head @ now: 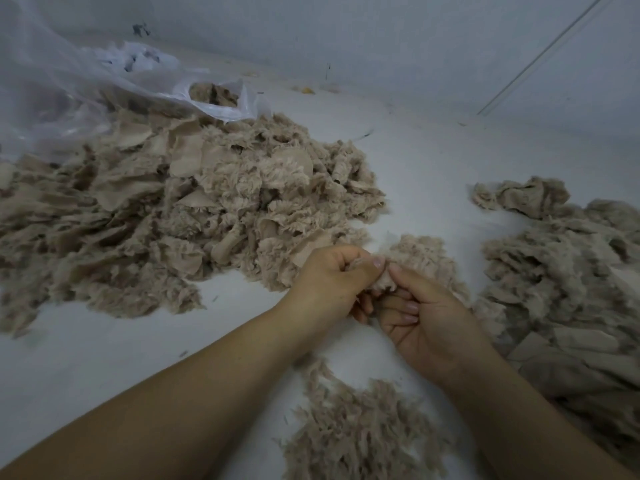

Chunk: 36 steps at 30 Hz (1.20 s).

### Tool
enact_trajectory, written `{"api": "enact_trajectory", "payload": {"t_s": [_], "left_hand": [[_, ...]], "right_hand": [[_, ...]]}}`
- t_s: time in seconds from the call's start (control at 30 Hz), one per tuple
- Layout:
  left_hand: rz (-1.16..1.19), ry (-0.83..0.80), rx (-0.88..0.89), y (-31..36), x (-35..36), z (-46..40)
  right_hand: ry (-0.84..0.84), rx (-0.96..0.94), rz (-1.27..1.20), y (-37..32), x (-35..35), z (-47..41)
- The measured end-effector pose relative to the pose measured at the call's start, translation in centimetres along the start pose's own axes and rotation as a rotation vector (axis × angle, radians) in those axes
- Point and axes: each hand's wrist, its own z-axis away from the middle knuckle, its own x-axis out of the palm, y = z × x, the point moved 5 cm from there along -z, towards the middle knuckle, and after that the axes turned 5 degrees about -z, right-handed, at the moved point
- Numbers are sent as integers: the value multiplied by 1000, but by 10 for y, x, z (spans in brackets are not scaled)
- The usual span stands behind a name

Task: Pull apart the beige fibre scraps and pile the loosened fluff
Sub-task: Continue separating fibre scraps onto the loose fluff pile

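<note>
Head view shows your left hand (334, 275) and right hand (420, 320) meeting over the white floor (104, 358), both working one small scrap (382, 284) of beige fibre. Your left thumb and forefinger are curled tight, pinching a tuft at the scrap's near edge; your right thumb presses the scrap from above while the other right fingers (403, 308) curl loosely beneath it. Just behind the scrap sits a small clump (422, 258) of the same stuff.

Expect the material to be very light, soft and limp, shedding strands easily, so it should need little force. Take hold at the furry edge, close to the backing, with the two pinches near each other, or the tuft may just slip through.

The big heap of scraps (166, 209) lies to your left, spilling from a clear plastic bag (86, 95). Another heap (561, 289) lies to your right, and the loosened fluff pile (356, 434) sits between your forearms, near you.

No brand, label or readable writing shows anywhere
</note>
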Motion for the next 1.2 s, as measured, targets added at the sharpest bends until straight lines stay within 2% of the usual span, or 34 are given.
{"api": "enact_trajectory", "payload": {"t_s": [0.1, 0.23, 0.43, 0.57, 0.7, 0.83, 1.03, 1.2], "left_hand": [[-46, 40, 44, 1, -3, 1], [-124, 88, 148, 7, -3, 1], [15, 163, 48, 3, -10, 0], [-53, 180, 82, 7, -11, 2], [-110, 205, 108, 8, -7, 4], [10, 244, 64, 7, -16, 4], [18, -59, -72, 0, -7, 7], [-155, -208, -72, 2, -7, 10]], "right_hand": [[53, -37, -23, -2, -3, 0], [43, -50, 24, -1, -2, 0], [41, -66, -8, 0, -4, -2], [57, -56, -13, 1, -5, -3], [-1, -43, 50, 2, -1, 0], [45, -28, -17, 2, -4, -1], [61, -11, 39, 2, -5, -2], [91, -48, -27, 0, -7, -2]]}}
